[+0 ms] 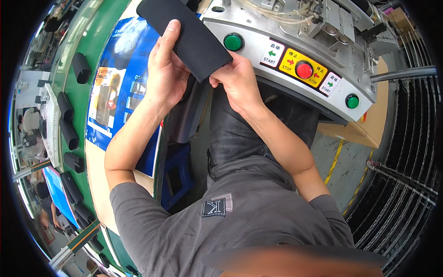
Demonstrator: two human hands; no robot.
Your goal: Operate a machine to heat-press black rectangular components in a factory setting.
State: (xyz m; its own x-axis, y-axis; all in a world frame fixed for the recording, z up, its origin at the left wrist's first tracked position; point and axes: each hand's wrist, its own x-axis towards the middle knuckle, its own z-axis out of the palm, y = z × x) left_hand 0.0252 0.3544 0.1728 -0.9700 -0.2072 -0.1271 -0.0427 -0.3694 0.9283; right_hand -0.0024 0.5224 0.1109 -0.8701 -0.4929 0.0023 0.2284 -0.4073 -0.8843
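Black textured piece [196, 46] lay in both hands near the top of the view, its long axis running from between ten and eleven o'clock to between four and five. The left hand [164, 69] gripped it nearer mid-length, thumb over the upper face, the piece reaching toward one o'clock from that palm. The right hand [238, 83] pinched the lower end, its fingertips partly hidden. From the piece's middle, a green button [233, 42] stood at three o'clock.

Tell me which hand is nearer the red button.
Right. The right hand is left of the red button, at the lower end of the black mesh piece; the left hand is farther left, holding the same piece.
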